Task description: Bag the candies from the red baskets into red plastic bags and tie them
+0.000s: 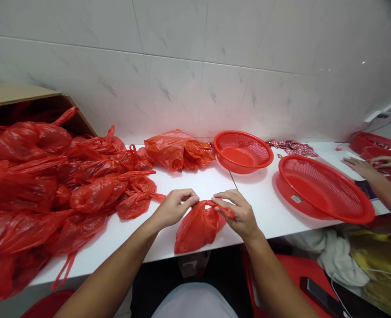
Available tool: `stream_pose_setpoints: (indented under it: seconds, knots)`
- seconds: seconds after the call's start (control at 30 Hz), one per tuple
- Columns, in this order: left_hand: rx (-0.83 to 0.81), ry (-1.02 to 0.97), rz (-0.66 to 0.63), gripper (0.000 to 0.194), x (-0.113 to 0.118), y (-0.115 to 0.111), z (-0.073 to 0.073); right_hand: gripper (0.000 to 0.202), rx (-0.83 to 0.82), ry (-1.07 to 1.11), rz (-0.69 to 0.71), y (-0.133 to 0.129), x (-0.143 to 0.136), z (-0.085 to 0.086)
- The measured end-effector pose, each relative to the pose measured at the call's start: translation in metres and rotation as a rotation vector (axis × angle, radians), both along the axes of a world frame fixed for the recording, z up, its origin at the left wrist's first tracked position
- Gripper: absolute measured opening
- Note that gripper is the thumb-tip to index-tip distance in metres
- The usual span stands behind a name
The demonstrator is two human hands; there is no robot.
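Note:
A thin red plastic bag rests at the front edge of the white table, with its top gathered up. My left hand pinches the bag's top from the left, thumb against fingers. On the other side my right hand is closed on the twisted handle end of the same bag. What lies inside the bag cannot be made out. Just left of my hands, a small knotted red bag borders a big heap of similar tied red bags.
Behind the bag lie loose red bags and a red plastic basket. A larger red basket stands to the right. A cardboard box backs the heap. At far right are another person's hands. A phone lies below the table.

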State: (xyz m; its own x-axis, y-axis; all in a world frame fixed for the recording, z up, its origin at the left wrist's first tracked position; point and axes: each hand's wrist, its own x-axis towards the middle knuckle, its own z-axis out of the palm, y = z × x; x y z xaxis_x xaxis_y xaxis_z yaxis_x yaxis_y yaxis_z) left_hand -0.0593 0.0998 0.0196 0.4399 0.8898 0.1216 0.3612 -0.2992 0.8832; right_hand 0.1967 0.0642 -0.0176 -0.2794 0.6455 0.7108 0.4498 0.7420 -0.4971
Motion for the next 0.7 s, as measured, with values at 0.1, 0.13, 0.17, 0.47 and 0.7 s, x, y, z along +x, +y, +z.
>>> stream_pose_setpoints:
  seconds: [0.1,0.13,0.17,0.47,0.7]
  knots:
    - [0.171,0.290,0.253,0.033,-0.037,0.002,-0.011,0.016,-0.144,0.001,-0.109,-0.006,0.027,-0.027]
    - [0.171,0.340,0.291,0.034,-0.046,0.001,-0.017,0.021,-0.225,0.015,-0.126,-0.010,0.033,-0.035]
    - [0.156,0.365,0.305,0.035,-0.053,0.000,-0.023,0.028,-0.312,0.039,-0.129,-0.013,0.037,-0.043]
    - [0.190,-0.050,-0.071,0.020,-0.010,-0.033,-0.022,0.023,-0.517,0.055,0.229,-0.014,-0.029,-0.028]
    - [0.156,0.097,-0.036,0.071,-0.001,-0.048,-0.034,0.030,-0.519,0.249,0.326,-0.002,-0.063,-0.017]
